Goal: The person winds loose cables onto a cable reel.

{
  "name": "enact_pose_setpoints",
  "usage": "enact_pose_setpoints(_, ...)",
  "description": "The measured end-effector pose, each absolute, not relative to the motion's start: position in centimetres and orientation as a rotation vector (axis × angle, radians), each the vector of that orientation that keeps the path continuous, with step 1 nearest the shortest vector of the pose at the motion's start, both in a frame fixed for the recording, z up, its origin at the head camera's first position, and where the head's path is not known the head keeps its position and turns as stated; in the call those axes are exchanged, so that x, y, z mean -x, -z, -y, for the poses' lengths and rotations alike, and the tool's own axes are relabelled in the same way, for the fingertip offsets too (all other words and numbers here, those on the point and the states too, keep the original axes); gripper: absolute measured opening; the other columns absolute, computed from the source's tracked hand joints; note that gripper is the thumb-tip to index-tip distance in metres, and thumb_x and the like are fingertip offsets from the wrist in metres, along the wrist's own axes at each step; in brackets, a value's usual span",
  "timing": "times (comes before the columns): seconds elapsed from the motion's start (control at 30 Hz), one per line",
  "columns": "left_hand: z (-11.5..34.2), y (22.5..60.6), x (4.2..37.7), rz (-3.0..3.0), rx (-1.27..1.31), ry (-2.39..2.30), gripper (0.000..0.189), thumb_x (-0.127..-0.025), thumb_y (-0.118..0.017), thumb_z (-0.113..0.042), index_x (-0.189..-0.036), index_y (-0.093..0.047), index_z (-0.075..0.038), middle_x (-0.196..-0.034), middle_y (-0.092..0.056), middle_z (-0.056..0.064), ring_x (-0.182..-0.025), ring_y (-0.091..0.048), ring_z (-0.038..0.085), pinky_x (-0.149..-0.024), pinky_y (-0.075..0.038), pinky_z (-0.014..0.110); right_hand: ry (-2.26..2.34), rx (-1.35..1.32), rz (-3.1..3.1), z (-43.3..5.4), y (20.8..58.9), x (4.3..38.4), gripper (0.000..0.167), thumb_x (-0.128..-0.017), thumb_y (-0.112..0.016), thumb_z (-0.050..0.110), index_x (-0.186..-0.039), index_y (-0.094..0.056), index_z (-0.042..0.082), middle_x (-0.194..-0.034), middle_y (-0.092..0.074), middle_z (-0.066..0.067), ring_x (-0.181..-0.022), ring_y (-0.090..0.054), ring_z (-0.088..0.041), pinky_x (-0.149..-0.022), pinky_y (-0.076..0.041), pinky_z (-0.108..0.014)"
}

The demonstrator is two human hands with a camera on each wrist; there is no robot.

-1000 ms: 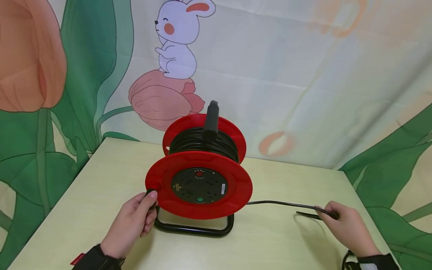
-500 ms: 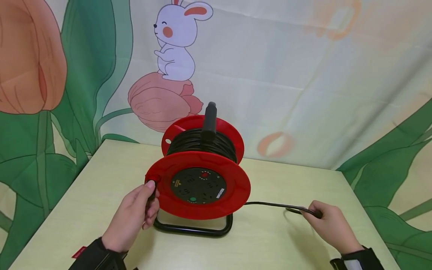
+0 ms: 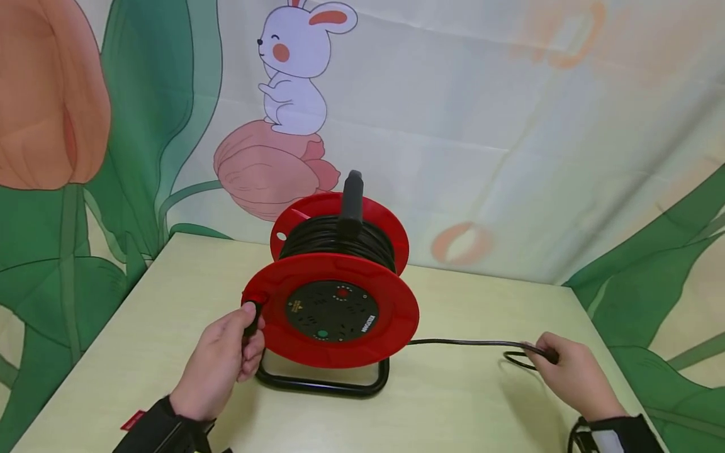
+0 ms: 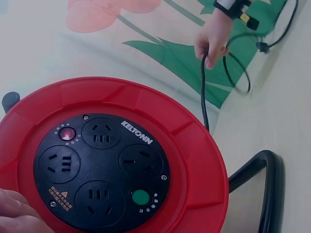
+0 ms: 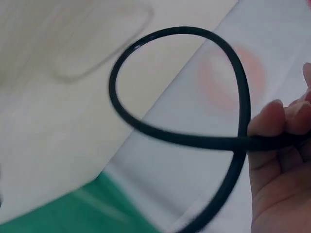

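A red cable reel (image 3: 334,308) stands on the table with black cable (image 3: 340,238) wound between its two discs. Its front carries a black socket panel (image 4: 102,170) with a green button (image 4: 141,197). My left hand (image 3: 218,358) grips the black crank knob (image 3: 253,318) at the disc's left edge. Off to the right, my right hand (image 3: 578,374) holds the free black cord (image 3: 470,342), which runs nearly straight from the reel. In the right wrist view a loop of the cord (image 5: 112,82) hangs beside the curled fingers (image 5: 272,119).
The reel's black tube stand (image 3: 323,385) rests on the pale table (image 3: 453,402). A black carrying handle (image 3: 352,204) rises over the wound cable. Behind the table hangs a cloth (image 3: 453,126) printed with a rabbit and flowers.
The reel's front panel has turned slightly clockwise, and the left hand has risen a little with the knob. My right hand moved left toward the reel, then back right, with the cord.
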State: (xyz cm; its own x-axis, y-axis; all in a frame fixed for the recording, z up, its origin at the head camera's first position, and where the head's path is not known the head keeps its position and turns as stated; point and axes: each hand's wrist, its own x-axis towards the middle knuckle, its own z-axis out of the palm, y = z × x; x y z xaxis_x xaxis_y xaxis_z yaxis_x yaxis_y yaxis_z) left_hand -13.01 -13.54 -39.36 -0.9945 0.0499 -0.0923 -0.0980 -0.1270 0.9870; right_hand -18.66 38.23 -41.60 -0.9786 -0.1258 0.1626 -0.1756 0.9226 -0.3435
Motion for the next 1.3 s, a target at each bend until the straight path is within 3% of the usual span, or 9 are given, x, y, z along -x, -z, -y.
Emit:
enact_pose_setpoints(0.2,13.5,39.2,13.1,-2.018,0.056,-2.277,0.045,-0.105,-0.034,-0.043,-0.106,-0.038,0.001,-0.068,-0.038,0.006,-0.056,-0.039,0.017,-0.046,-0.033,0.028,-0.483,-0.13,2.966,-43.4,41.0,18.0,0.015,-0.095,-0.063,0.028,-0.084,-0.061,0.017,-0.067,-0.053,0.002,-0.058,-0.043,-0.014,-0.053,-0.031,-0.03)
enact_pose_setpoints(0.33,13.4,38.8,13.0,-2.047,0.016,-2.28,0.046,-0.104,-0.035,-0.044,-0.105,-0.038,0.002,-0.067,-0.038,0.006,-0.055,-0.04,0.017,-0.045,-0.034,0.028,-0.404,0.027,2.953,-46.7,40.4,17.5,0.009,-0.093,-0.064,0.018,-0.096,-0.066,0.009,-0.079,-0.064,-0.007,-0.066,-0.055,-0.024,-0.055,-0.039,-0.037)
enact_pose_setpoints(0.43,13.3,38.4,13.1,-2.067,-0.027,-2.287,0.047,-0.104,-0.035,-0.044,-0.104,-0.038,0.003,-0.067,-0.039,0.006,-0.054,-0.04,0.017,-0.044,-0.034,0.028,-0.399,0.141,2.977,-48.5,40.4,17.3,0.019,-0.092,-0.064,0.017,-0.105,-0.066,0.003,-0.093,-0.067,-0.016,-0.08,-0.061,-0.036,-0.058,-0.045,-0.042)
enact_pose_setpoints(0.53,13.1,38.1,13.2,-2.087,-0.068,-2.284,0.047,-0.104,-0.034,-0.045,-0.103,-0.037,0.002,-0.067,-0.039,0.007,-0.054,-0.041,0.017,-0.044,-0.035,0.029,-0.498,0.179,3.087,-49.2,40.3,17.4,0.03,-0.095,-0.061,0.026,-0.112,-0.065,0.002,-0.1,-0.066,-0.017,-0.085,-0.061,-0.035,-0.061,-0.045,-0.04)
enact_pose_setpoints(0.67,12.8,37.7,13.4,-2.119,-0.117,-2.273,0.047,-0.104,-0.035,-0.044,-0.103,-0.038,0.002,-0.067,-0.039,0.008,-0.054,-0.042,0.019,-0.044,-0.037,0.03,-0.644,0.223,3.23,-48.6,39.9,17.5,0.045,-0.095,-0.056,0.05,-0.102,-0.066,0.007,-0.094,-0.066,-0.007,-0.083,-0.059,-0.021,-0.063,-0.042,-0.037)
enact_pose_setpoints(0.77,12.4,37.3,13.5,-2.136,-0.149,-2.259,0.046,-0.104,-0.035,-0.043,-0.102,-0.038,0.002,-0.067,-0.04,0.01,-0.054,-0.042,0.02,-0.044,-0.037,0.03,-0.805,0.259,3.301,-47.7,39.7,17.1,0.052,-0.09,-0.055,0.06,-0.092,-0.063,0.009,-0.088,-0.067,-0.002,-0.085,-0.061,-0.019,-0.067,-0.042,-0.036)
enact_pose_setpoints(1.03,11.1,35.8,13.9,-2.217,-0.213,-2.202,0.045,-0.104,-0.037,-0.044,-0.1,-0.04,0.001,-0.067,-0.044,0.015,-0.056,-0.044,0.021,-0.046,-0.038,0.03,-1.575,0.011,3.26,-45.4,39.2,16.7,0.038,-0.1,-0.052,0.038,-0.093,-0.049,0.0,-0.075,-0.053,-0.011,-0.074,-0.059,-0.031,-0.071,-0.052,-0.04)
enact_pose_setpoints(1.13,10.7,35.4,14.0,-2.248,-0.244,-2.188,0.044,-0.104,-0.036,-0.043,-0.098,-0.041,0.0,-0.067,-0.045,0.016,-0.056,-0.045,0.022,-0.046,-0.039,0.03,-1.693,0.072,3.168,-44.5,39.0,16.8,0.041,-0.099,-0.052,0.041,-0.1,-0.048,0.001,-0.071,-0.045,-0.007,-0.062,-0.051,-0.025,-0.064,-0.05,-0.04)
enact_pose_setpoints(1.3,10.3,35.1,14.1,-2.277,-0.258,-2.179,0.042,-0.104,-0.036,-0.042,-0.097,-0.041,-0.001,-0.067,-0.046,0.016,-0.056,-0.046,0.023,-0.046,-0.04,0.03,-1.601,0.171,2.986,-43.3,38.7,16.7,0.049,-0.097,-0.052,0.048,-0.115,-0.053,0.002,-0.065,-0.036,-0.001,-0.049,-0.032,-0.015,-0.048,-0.038,-0.037)
